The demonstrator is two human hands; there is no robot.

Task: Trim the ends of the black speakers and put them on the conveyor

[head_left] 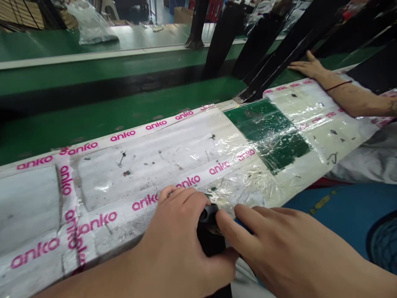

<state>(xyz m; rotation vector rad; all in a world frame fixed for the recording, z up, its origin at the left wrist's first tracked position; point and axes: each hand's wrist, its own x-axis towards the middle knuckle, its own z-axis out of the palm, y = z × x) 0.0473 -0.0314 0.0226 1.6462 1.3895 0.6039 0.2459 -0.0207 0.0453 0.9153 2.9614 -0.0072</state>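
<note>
1. Head view, lower centre: my left hand [182,244] is knuckles-up and curled shut around a small black plastic piece [210,236] with a rounded top.
2. Lower right: my right hand [285,252] has its fingers stretched forward, and one fingertip [225,225] touches the right side of the black plastic piece. A blue sliver shows between two fingers. I can't tell if this hand pinches or only rests.
3. Key relation: the black plastic piece sits between my two hands, at the near rim of the bench. Its long axis runs from the rim down toward the bottom of the frame, rounded end up-frame. The left hand is nearer and wraps it; the right hand comes in from the right.
4. The long white bench top [149,157], covered in clear film, runs diagonally from lower left to upper right. It is banded with pink-lettered "anko" tape [93,223]. A dark green patch [269,132] lies under crinkled film right of centre.
5. Beyond the bench is a green conveyor belt [93,111]. Long black bars [263,45] lean at top centre-right.
6. Upper right: another person's hand [305,66] lies flat, palm down, with a thin red wrist band [338,86].
7. The only container is a crumpled clear plastic bag [89,25], upper left on the far green surface. I can't tell its contents.
8. Lower right: blue floor [347,211].
</note>
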